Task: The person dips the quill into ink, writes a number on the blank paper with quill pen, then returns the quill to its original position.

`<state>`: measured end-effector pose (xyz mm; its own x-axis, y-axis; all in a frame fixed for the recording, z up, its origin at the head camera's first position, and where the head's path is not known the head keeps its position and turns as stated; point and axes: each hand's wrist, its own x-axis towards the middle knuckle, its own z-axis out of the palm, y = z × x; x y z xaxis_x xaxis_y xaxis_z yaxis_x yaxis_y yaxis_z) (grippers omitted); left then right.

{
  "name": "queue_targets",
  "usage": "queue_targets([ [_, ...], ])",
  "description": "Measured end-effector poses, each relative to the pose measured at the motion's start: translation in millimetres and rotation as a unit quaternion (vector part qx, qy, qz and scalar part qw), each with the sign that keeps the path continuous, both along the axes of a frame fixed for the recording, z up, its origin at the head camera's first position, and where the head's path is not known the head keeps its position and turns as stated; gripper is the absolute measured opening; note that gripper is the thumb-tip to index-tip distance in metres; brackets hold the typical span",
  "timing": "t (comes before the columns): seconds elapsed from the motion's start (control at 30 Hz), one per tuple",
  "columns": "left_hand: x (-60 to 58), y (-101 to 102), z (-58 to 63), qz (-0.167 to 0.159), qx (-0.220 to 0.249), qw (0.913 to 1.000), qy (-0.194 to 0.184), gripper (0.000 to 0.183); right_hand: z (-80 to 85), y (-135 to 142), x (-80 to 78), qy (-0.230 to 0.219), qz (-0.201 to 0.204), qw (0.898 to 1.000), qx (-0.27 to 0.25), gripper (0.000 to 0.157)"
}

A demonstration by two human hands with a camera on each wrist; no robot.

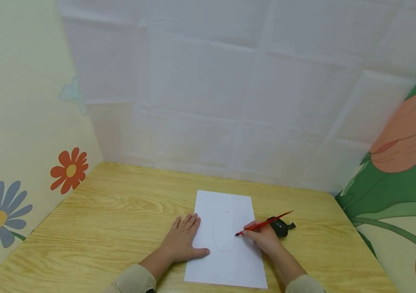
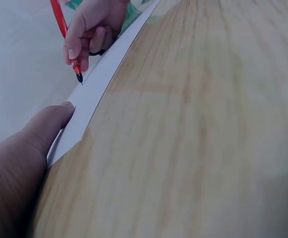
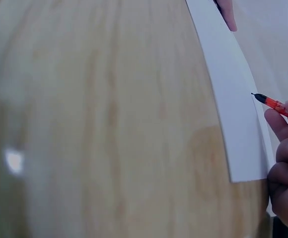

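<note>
A white sheet of paper (image 1: 226, 268) lies on the wooden table, bearing a thin curved line like an oval with a gap at its upper right. My left hand (image 1: 184, 242) rests flat at the paper's left edge, fingers spread and thumb on the sheet. In the left wrist view the thumb (image 2: 47, 124) presses near the paper's edge. My right hand (image 1: 264, 238) pinches a slim red pen (image 1: 259, 225) above the right half of the sheet. The pen's black tip (image 3: 259, 97) is at the end of the drawn line; whether it touches the paper I cannot tell.
Just beyond the right hand sits a glossy black rounded object (image 1: 281, 228) with a stubby stem, partly covered by hand and pen. A pale cloth (image 1: 208, 81) hangs behind the table (image 1: 131, 203). Flower-printed sheets flank both sides.
</note>
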<state>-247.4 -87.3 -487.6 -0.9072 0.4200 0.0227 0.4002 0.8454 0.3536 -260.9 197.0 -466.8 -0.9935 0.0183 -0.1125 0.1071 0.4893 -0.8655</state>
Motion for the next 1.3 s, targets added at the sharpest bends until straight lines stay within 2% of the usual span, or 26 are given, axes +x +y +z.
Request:
queue_targets([
  [0.67,2.1,-0.1,2.0,-0.001,0.005,1.0000,-0.002,0.108,-0.7,-4.4,-5.9,-0.003,-0.020,1.000,-0.003,0.017],
  [1.3,1.0,-0.7,0.2,-0.002,-0.002,1.0000,-0.002,0.108,-0.5,-9.3,-10.9,0.012,-0.017,1.000,-0.008,0.015],
])
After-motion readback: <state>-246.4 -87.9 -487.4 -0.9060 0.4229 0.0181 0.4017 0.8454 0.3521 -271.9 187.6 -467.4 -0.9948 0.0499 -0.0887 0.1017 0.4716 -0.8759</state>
